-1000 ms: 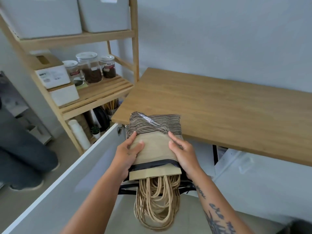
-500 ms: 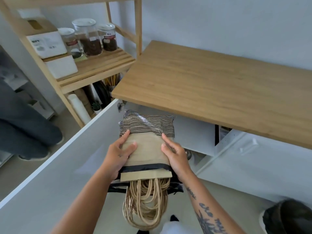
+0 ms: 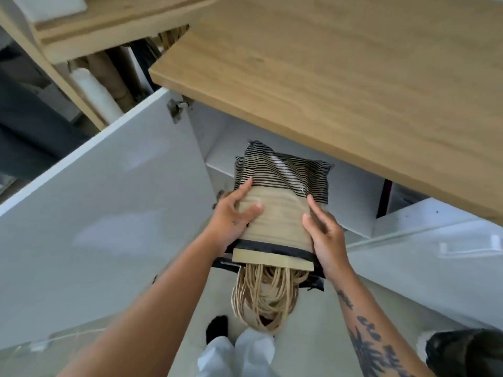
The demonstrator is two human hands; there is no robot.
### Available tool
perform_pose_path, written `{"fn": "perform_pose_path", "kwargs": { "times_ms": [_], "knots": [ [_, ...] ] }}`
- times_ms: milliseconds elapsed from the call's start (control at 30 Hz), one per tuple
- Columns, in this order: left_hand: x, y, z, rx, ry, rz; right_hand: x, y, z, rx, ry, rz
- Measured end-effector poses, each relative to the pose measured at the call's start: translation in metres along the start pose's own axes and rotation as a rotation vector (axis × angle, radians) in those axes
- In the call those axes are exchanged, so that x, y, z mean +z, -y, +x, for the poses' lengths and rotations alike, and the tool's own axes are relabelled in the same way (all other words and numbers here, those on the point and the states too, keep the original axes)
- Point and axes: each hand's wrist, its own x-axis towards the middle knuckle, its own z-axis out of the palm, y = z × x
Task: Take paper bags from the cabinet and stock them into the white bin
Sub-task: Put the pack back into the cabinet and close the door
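Note:
A thick bundle of flat tan paper bags [image 3: 276, 216] sits in a striped black-and-clear plastic sleeve, with a tangle of twine handles [image 3: 265, 297] hanging from its near end. My left hand [image 3: 234, 217] grips the bundle's left side and my right hand [image 3: 325, 235] grips its right side. The bundle is held level in front of the open white cabinet [image 3: 351, 191] under the wooden counter [image 3: 340, 85]. No white bin shows in the head view.
The cabinet's left door [image 3: 109, 208] stands wide open beside my left arm, and a right door [image 3: 435, 257] with a handle is also swung out. A wooden shelf rack [image 3: 81, 42] stands at left. My feet [image 3: 236, 346] are on the floor below.
My view has tilted down and closer to the cabinet. The bundle stays in both hands, now lower and in front of the cabinet opening beneath the counter edge.

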Motion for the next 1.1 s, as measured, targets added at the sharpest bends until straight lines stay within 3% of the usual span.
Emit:
{"fn": "perform_pose_path", "kwargs": {
  "times_ms": [300, 567, 667, 900, 1100],
  "knots": [
    [0.053, 0.057, 0.138, 0.088, 0.100, -0.024, -0.030, -0.079, 0.109, -0.048, -0.096, -0.009],
    [0.061, 0.098, 0.225, 0.144, 0.077, 0.048, -0.014, -0.122, 0.177, -0.074, -0.102, -0.038],
    [0.060, 0.106, 0.234, 0.159, 0.078, 0.035, -0.019, -0.128, 0.181, -0.062, -0.074, -0.048],
    [0.050, 0.091, 0.212, 0.166, 0.113, 0.003, -0.036, -0.126, 0.165, 0.099, 0.171, -0.025],
    [0.037, 0.111, 0.164, 0.086, 0.202, 0.130, -0.030, -0.130, 0.148, 0.057, 0.099, -0.082]
  ]
}}
